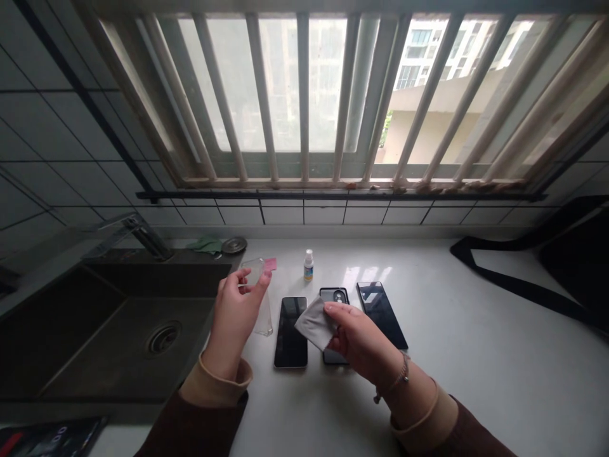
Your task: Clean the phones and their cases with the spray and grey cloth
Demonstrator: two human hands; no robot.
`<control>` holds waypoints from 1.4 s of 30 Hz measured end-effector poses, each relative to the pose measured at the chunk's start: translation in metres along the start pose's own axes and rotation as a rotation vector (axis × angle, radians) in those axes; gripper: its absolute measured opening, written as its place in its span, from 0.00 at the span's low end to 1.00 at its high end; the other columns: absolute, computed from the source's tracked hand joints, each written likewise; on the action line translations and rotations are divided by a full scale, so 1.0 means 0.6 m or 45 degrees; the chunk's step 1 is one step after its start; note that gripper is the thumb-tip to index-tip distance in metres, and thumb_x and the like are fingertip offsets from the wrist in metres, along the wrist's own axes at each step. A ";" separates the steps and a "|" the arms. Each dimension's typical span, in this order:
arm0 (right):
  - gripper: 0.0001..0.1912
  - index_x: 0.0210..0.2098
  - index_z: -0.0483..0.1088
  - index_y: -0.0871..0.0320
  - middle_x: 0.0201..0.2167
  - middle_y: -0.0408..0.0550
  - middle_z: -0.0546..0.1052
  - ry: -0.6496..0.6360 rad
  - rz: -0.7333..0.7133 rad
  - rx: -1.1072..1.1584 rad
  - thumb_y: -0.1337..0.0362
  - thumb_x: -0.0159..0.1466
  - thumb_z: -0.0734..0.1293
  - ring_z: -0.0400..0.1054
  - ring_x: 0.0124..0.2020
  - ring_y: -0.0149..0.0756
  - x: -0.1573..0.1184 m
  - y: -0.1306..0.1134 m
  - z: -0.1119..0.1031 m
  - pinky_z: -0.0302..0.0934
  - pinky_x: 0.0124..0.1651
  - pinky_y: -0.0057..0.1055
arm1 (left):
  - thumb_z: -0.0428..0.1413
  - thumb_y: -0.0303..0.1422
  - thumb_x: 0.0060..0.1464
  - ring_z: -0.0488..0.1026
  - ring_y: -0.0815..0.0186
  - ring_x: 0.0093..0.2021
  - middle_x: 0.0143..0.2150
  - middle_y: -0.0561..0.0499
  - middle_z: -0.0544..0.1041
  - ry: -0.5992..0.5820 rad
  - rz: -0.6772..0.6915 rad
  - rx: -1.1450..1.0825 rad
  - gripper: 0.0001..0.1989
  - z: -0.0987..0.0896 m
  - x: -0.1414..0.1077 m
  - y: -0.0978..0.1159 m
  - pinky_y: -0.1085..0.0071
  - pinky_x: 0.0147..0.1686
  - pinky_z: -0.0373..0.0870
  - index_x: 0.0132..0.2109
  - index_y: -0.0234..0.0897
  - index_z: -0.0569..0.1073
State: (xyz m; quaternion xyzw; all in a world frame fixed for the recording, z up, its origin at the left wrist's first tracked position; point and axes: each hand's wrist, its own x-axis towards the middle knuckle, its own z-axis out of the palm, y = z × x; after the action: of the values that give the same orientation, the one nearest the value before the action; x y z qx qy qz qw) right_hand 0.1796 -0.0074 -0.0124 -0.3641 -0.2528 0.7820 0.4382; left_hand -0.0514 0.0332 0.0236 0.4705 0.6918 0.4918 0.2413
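Observation:
My right hand (354,333) pinches a folded grey cloth (316,324) above a black phone case (337,357). My left hand (240,308) is raised over a clear phone case (266,317), thumb and fingers apart, nothing visible between them. Between the hands lies a dark-screened phone (291,339). Another dark phone (384,317) rests to the right, partly behind my right hand. A small white-capped bottle (309,266) stands upright behind the phones. Beside the clear case's far end is a pink piece (270,264).
A sink (164,317) with a faucet (147,238) is on the left. Near its back corner lie a green cloth (207,245) and a metal strainer (235,245). A black strap (514,270) crosses the right counter; a dark package (52,438) sits at lower left.

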 end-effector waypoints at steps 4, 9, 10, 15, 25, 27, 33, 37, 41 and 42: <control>0.15 0.43 0.79 0.61 0.38 0.49 0.83 0.037 0.000 -0.029 0.55 0.63 0.77 0.78 0.37 0.34 0.003 -0.004 -0.003 0.72 0.39 0.28 | 0.57 0.58 0.57 0.75 0.42 0.54 0.53 0.30 0.74 0.044 0.247 0.845 0.38 -0.015 0.009 -0.012 0.52 0.58 0.71 0.57 0.24 0.75; 0.16 0.42 0.79 0.61 0.35 0.49 0.83 0.054 0.007 -0.050 0.55 0.63 0.77 0.78 0.35 0.34 0.002 -0.002 -0.002 0.72 0.38 0.28 | 0.56 0.52 0.61 0.77 0.38 0.50 0.47 0.25 0.76 -0.132 0.207 1.296 0.33 -0.006 -0.002 -0.020 0.53 0.51 0.72 0.52 0.20 0.75; 0.16 0.42 0.78 0.60 0.35 0.49 0.83 0.066 0.007 -0.051 0.55 0.62 0.77 0.79 0.35 0.34 0.002 -0.002 -0.002 0.72 0.38 0.28 | 0.56 0.52 0.61 0.77 0.38 0.50 0.47 0.25 0.76 -0.155 0.206 1.318 0.32 -0.004 -0.004 -0.022 0.53 0.51 0.72 0.52 0.20 0.75; 0.17 0.42 0.79 0.60 0.37 0.49 0.83 0.091 -0.016 -0.069 0.55 0.62 0.78 0.79 0.36 0.35 0.003 -0.004 -0.003 0.73 0.39 0.29 | 0.57 0.52 0.60 0.77 0.36 0.51 0.49 0.24 0.76 -0.230 0.153 1.323 0.31 -0.001 -0.008 -0.038 0.52 0.48 0.71 0.53 0.23 0.74; 0.17 0.40 0.79 0.61 0.35 0.48 0.83 0.113 -0.030 -0.058 0.54 0.60 0.80 0.78 0.34 0.33 0.001 -0.007 0.000 0.72 0.37 0.28 | 0.54 0.54 0.61 0.74 0.33 0.57 0.54 0.24 0.74 -0.315 0.035 1.313 0.30 0.005 -0.017 -0.036 0.48 0.47 0.72 0.53 0.29 0.74; 0.18 0.40 0.79 0.61 0.36 0.48 0.83 0.105 -0.035 -0.062 0.54 0.60 0.79 0.78 0.35 0.34 0.002 -0.006 -0.001 0.72 0.38 0.29 | 0.54 0.54 0.62 0.73 0.33 0.57 0.55 0.24 0.74 -0.316 0.040 1.315 0.29 0.005 -0.020 -0.033 0.46 0.48 0.72 0.53 0.30 0.75; 0.16 0.41 0.79 0.60 0.36 0.49 0.83 0.115 -0.028 -0.071 0.55 0.62 0.78 0.79 0.37 0.36 0.003 -0.007 -0.003 0.73 0.40 0.30 | 0.51 0.54 0.64 0.71 0.33 0.57 0.57 0.24 0.72 -0.333 0.040 1.320 0.31 0.002 -0.023 -0.029 0.43 0.48 0.71 0.56 0.29 0.75; 0.16 0.40 0.78 0.59 0.34 0.47 0.83 0.153 -0.078 -0.037 0.55 0.60 0.79 0.78 0.35 0.35 0.006 -0.005 -0.004 0.72 0.37 0.29 | 0.47 0.53 0.66 0.69 0.34 0.57 0.57 0.25 0.71 -0.085 0.221 1.367 0.38 0.009 -0.037 -0.013 0.43 0.48 0.70 0.69 0.24 0.65; 0.15 0.39 0.79 0.58 0.35 0.47 0.83 0.210 -0.168 -0.024 0.54 0.60 0.79 0.77 0.35 0.36 0.011 -0.007 -0.007 0.72 0.38 0.30 | 0.48 0.51 0.67 0.68 0.38 0.55 0.56 0.28 0.71 -0.059 0.448 1.345 0.38 0.030 -0.076 0.009 0.47 0.50 0.67 0.73 0.27 0.61; 0.16 0.39 0.79 0.58 0.36 0.47 0.83 0.226 -0.188 -0.021 0.54 0.60 0.79 0.77 0.35 0.36 0.011 -0.008 -0.007 0.72 0.37 0.30 | 0.50 0.51 0.67 0.68 0.38 0.54 0.54 0.29 0.71 -0.105 0.471 1.328 0.38 0.037 -0.088 0.012 0.47 0.51 0.66 0.73 0.28 0.62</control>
State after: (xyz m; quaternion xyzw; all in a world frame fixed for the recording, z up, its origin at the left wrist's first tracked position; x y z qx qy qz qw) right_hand 0.1830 0.0012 -0.0140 -0.4160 -0.2456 0.7100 0.5124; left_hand -0.0078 -0.0030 0.0143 0.6602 0.7393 0.0997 -0.0872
